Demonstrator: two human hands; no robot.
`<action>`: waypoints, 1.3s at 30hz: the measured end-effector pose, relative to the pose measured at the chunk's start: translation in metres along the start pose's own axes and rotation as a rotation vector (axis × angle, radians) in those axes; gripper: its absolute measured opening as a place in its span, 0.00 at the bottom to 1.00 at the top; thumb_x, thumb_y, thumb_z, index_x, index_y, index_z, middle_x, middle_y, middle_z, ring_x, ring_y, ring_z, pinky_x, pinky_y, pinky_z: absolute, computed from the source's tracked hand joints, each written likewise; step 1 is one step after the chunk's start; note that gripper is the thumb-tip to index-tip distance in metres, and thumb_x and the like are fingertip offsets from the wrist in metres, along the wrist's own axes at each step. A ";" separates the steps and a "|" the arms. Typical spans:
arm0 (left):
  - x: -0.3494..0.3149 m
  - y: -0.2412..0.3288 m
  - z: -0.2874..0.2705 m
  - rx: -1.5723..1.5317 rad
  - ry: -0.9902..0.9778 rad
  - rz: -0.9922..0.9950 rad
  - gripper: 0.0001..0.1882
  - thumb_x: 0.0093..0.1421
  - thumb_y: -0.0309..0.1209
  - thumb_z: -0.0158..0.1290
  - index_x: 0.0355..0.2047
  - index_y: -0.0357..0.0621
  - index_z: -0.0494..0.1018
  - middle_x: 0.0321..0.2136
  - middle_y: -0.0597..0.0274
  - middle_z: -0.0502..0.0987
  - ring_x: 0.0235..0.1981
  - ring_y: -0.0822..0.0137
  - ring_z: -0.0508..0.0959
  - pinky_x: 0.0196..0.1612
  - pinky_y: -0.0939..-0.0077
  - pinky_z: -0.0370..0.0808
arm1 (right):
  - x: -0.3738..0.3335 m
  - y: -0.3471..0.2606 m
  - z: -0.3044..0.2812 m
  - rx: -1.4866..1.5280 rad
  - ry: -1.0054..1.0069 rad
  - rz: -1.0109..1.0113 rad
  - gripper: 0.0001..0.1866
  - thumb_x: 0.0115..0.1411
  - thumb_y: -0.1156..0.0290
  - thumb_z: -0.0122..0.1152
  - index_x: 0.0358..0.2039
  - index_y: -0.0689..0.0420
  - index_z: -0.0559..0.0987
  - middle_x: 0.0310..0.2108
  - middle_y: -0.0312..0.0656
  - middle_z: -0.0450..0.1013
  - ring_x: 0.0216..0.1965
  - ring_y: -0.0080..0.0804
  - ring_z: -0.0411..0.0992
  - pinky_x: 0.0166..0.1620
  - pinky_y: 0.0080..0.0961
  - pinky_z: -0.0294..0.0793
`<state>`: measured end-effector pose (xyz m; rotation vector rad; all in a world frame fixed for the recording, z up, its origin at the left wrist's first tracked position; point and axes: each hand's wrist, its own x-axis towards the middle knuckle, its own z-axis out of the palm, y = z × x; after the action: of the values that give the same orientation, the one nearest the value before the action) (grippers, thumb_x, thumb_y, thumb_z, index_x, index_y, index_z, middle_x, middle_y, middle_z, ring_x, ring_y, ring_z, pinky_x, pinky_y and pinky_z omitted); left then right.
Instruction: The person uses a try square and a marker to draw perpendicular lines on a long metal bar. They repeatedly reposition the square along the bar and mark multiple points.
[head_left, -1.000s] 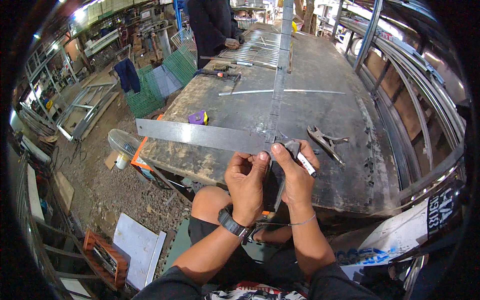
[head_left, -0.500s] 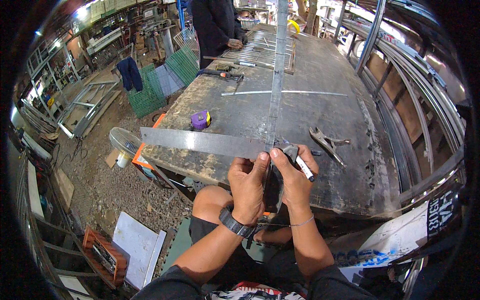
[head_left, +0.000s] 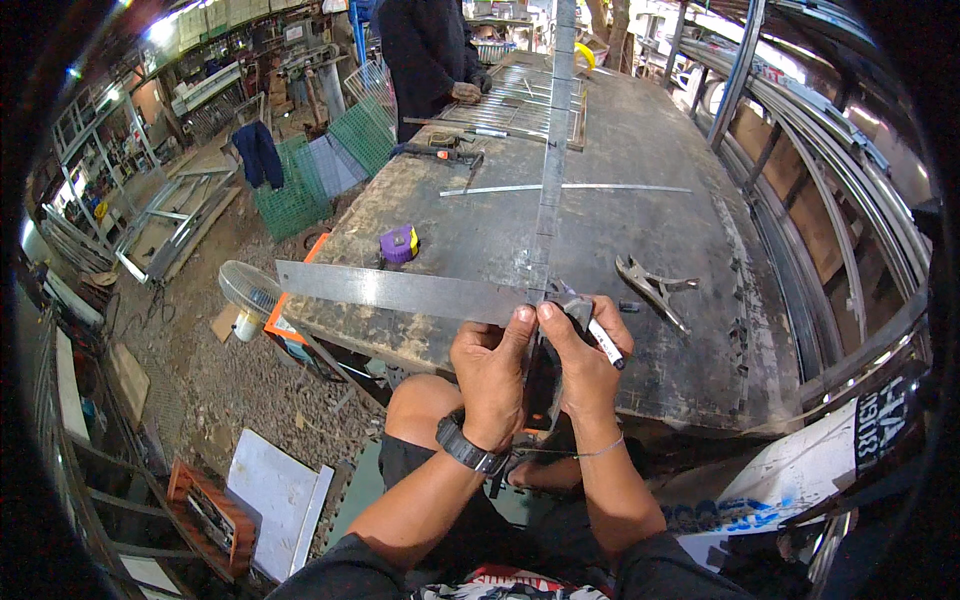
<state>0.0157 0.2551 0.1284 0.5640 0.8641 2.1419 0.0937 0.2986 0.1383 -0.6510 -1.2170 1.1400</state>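
A long metal bar (head_left: 549, 190) with dark cross marks runs up the workbench (head_left: 640, 240) from my hands. The wide flat steel blade of a set square (head_left: 390, 288) lies across it, pointing left. My left hand (head_left: 490, 375) is closed at the corner where they meet, thumb pressed on the metal. Against that thumb sits the thumb of my right hand (head_left: 585, 370), closed on the same corner. A white marker (head_left: 606, 343) with a black end is tucked between my right fingers. My palms hide the parts beneath.
Locking pliers (head_left: 655, 290) lie to the right, a purple tape measure (head_left: 399, 244) to the left. A thin metal strip (head_left: 620, 187) crosses under the bar. At the far end a person's hand (head_left: 466, 92) rests by a metal grille (head_left: 540, 90). A fan (head_left: 250, 290) stands left.
The view has shifted very slightly. Both hands stay at the corner of the bar and set square, with hardly any movement.
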 end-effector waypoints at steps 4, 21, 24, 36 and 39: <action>-0.001 0.000 0.001 0.018 0.013 0.002 0.08 0.63 0.27 0.61 0.41 0.38 0.76 0.38 0.63 0.80 0.36 0.75 0.76 0.38 0.78 0.73 | 0.000 0.001 0.000 0.008 0.008 -0.008 0.09 0.56 0.73 0.73 0.32 0.59 0.78 0.27 0.28 0.74 0.29 0.12 0.68 0.32 0.14 0.68; 0.002 0.004 0.001 -0.040 -0.023 -0.066 0.07 0.66 0.29 0.58 0.38 0.37 0.75 0.35 0.64 0.80 0.34 0.76 0.76 0.37 0.80 0.73 | 0.000 0.002 0.001 -0.026 0.019 -0.009 0.09 0.57 0.72 0.73 0.31 0.59 0.78 0.27 0.28 0.75 0.28 0.13 0.67 0.33 0.14 0.68; 0.002 0.002 -0.002 -0.046 -0.035 -0.109 0.08 0.66 0.30 0.58 0.38 0.37 0.76 0.36 0.63 0.80 0.34 0.76 0.76 0.37 0.79 0.73 | -0.002 0.003 0.000 -0.044 0.016 -0.006 0.09 0.58 0.71 0.73 0.31 0.59 0.78 0.27 0.28 0.74 0.28 0.13 0.67 0.32 0.14 0.67; 0.004 0.012 -0.004 -0.154 -0.109 -0.065 0.11 0.65 0.34 0.60 0.27 0.44 0.76 0.24 0.69 0.78 0.25 0.79 0.74 0.30 0.82 0.70 | -0.012 -0.017 -0.004 -0.080 -0.105 -0.069 0.12 0.59 0.70 0.71 0.40 0.60 0.79 0.33 0.33 0.76 0.32 0.16 0.70 0.36 0.15 0.69; 0.011 0.023 -0.013 -0.185 -0.129 -0.141 0.14 0.64 0.33 0.61 0.23 0.46 0.71 0.23 0.68 0.74 0.25 0.77 0.71 0.32 0.78 0.70 | -0.016 -0.039 -0.018 -0.282 -0.173 -0.273 0.20 0.59 0.72 0.69 0.51 0.60 0.76 0.41 0.37 0.76 0.41 0.18 0.72 0.44 0.20 0.73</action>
<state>-0.0100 0.2472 0.1376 0.5245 0.6094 2.0071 0.1245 0.2735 0.1612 -0.5821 -1.5804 0.8156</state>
